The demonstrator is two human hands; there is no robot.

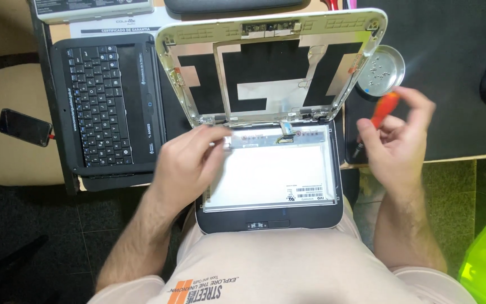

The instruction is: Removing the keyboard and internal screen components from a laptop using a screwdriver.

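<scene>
Head view: left hand [189,163] pinches the top-left corner of the loose LCD panel [271,171], which lies face-down on the laptop base [271,220] – long axis left-right, just below the opened lid shell [271,62]. Right hand [397,135] is off to the panel's right, grip closed round an orange-handled screwdriver [381,112], near the screw dish [382,68] on the desk [451,84]. Left is nearer.

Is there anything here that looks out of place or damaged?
The screen panel lies loose, face down, instead of sitting in the open lid shell. The black keyboard part sits apart on the left. Nothing looks broken or spilled.
</scene>
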